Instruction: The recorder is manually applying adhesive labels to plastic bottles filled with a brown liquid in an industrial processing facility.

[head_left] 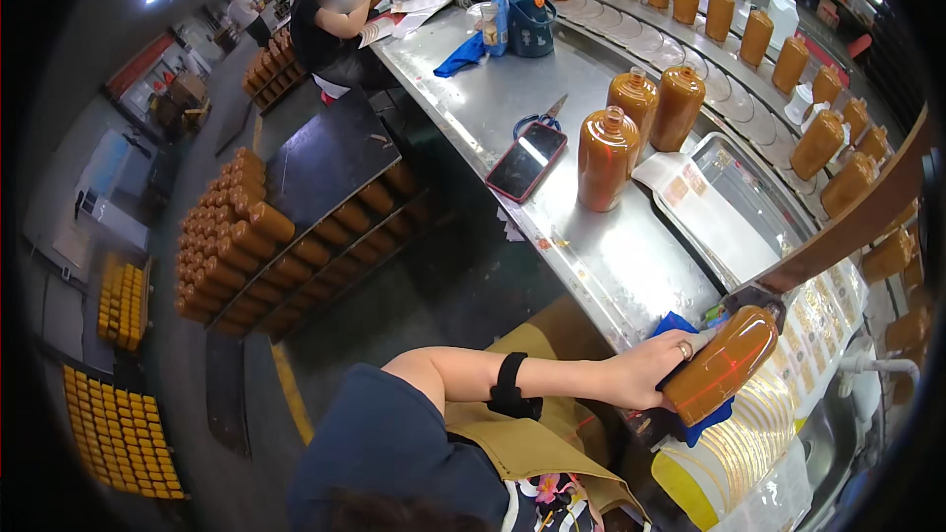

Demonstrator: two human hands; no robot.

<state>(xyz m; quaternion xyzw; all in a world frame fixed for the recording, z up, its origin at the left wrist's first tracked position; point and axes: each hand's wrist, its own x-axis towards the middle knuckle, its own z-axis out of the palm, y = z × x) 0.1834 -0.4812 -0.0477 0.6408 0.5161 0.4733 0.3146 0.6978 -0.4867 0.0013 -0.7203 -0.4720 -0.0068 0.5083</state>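
My left hand (650, 372), with a ring on one finger, is closed around the side of a glossy brown bottle (724, 365). This bottle lies tilted, its neck end against a dark bracket (761, 298); thin red light lines cross its surface. Part of my fingers is hidden behind the bottle. A blue cloth (708, 424) shows beneath and beside it. Sheets of gold-patterned decals (818, 335) lie just to the right, and a sheet with curved gold stripes (734, 448) is below the bottle. My right hand is out of the picture.
Three brown bottles (608, 160) stand on the metal table (473, 128), near a phone (527, 160), scissors (544, 118) and a metal tray (754, 192). A conveyor (714, 89) carries more bottles. Another person (335, 34) sits far left; bottle racks (236, 246) stand left. A sink (823, 443) is right.
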